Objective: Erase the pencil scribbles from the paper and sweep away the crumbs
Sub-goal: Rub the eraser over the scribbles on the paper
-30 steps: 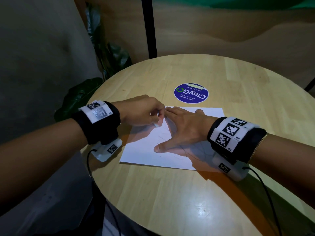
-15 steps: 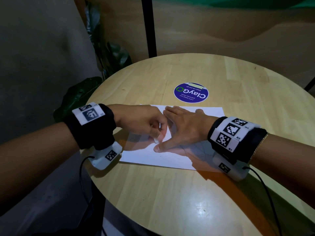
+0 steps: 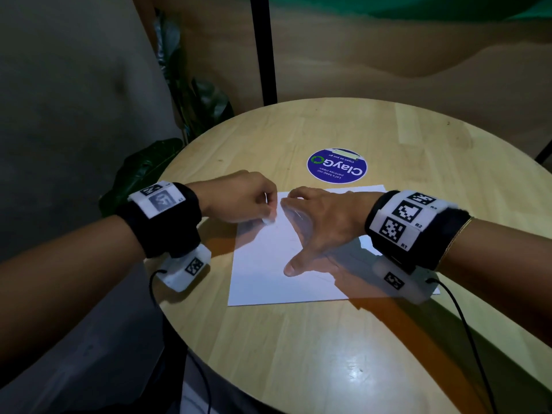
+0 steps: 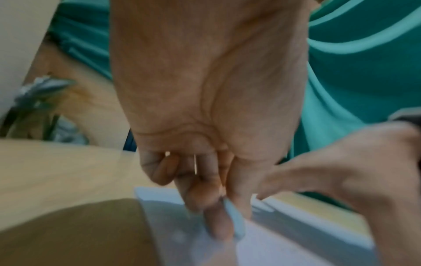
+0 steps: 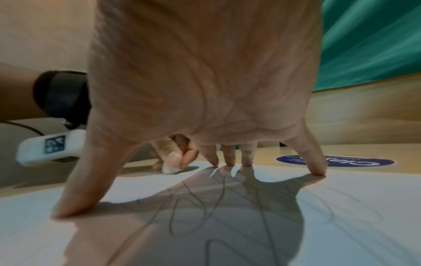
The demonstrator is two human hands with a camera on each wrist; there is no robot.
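Note:
A white sheet of paper (image 3: pixel 268 273) lies on the round wooden table (image 3: pixel 328 354). Grey pencil scribbles (image 5: pixel 205 207) run across it under my right palm. My left hand (image 3: pixel 239 201) pinches a small white eraser (image 3: pixel 268 220), whose lower end touches the paper near its far left corner. The eraser (image 5: pixel 169 169) also shows in the right wrist view, and as a pale sliver (image 4: pixel 234 219) between finger and thumb in the left wrist view. My right hand (image 3: pixel 322 222) is spread wide, fingertips (image 5: pixel 230 162) and thumb pressing the sheet flat. No crumbs are clear enough to see.
A round blue "ClayGo" sticker (image 3: pixel 337 166) is stuck on the table just beyond the paper. Dark green plant leaves (image 3: pixel 140 171) hang off the table's left edge. A black post (image 3: pixel 264 49) stands behind the table. Cables trail from both wrist cameras.
My left hand has rubbed the eraser along the paper: toward me half a second ago, and now back up to the far left corner. The right hand has stayed pressed on the sheet.

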